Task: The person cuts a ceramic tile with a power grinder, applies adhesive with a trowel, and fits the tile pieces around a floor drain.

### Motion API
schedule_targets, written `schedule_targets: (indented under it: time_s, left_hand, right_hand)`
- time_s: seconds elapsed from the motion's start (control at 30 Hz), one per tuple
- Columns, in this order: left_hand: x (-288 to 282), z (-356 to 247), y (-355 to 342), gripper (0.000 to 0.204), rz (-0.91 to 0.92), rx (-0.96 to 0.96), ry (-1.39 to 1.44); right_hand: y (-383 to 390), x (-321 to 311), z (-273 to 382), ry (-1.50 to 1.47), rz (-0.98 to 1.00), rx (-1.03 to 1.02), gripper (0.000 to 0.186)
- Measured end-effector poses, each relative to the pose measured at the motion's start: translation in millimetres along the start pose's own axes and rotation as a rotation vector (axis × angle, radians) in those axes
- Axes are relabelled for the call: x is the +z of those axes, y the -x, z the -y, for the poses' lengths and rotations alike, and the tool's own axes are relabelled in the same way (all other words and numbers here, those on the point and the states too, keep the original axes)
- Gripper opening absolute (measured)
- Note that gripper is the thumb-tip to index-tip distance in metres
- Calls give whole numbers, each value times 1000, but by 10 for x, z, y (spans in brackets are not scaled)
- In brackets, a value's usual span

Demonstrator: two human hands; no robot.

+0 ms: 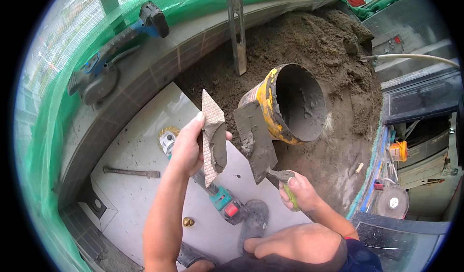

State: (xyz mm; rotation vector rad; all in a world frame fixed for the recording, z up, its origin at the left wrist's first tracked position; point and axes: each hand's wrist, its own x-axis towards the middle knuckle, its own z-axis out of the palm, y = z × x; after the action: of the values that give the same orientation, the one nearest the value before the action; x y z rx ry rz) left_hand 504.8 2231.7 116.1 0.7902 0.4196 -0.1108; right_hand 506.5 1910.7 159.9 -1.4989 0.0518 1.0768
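Note:
My left hand point(186, 149) grips a narrow, pointed offcut of tile point(211, 110) by its edge. The offcut's gridded back faces up, with grey mortar smeared over its middle and lower part. Closed around the green handle of a trowel point(256, 141) is my right hand point(300, 192). Wet mortar coats the trowel's broad blade, which is held just right of the offcut, apart from it. Behind the blade a yellow bucket point(267, 100) lies tipped on its side, its mouth turned right and its inside caked with grey mortar.
Rough mortar point(319, 40) covers the far floor, with a metal straightedge point(237, 35) standing in it. On the pale tiles point(130, 141) lie a teal angle grinder point(223, 200), a metal bar point(130, 172) and a brass fitting point(188, 221). A blue power tool point(99, 74) rests on the left ledge.

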Motion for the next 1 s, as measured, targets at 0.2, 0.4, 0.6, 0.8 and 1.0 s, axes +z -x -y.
schedule_targets:
  time_s: [0.2,0.4,0.6,0.8,1.0]
  left_hand:
    - [-80,309,-11,69,9,-7,-42]
    - [6,292,24,77,-43,75,-200]
    - [32,39,213,79,56,-35,-370]
    - [-88,-264,354,81,29,-156,-440]
    - [-134,-285,406,83,-23,-168,-577]
  right_hand:
    - [57,-2,211,283,-7,-88,55]
    - [28,-170,95,586,41,-144,58]
    - [-93,-248,1,455,19,-128,61]
    - [-52,-161,50,380,-34,-81,61]
    - [2,-160,374,1031,4,-381,57]
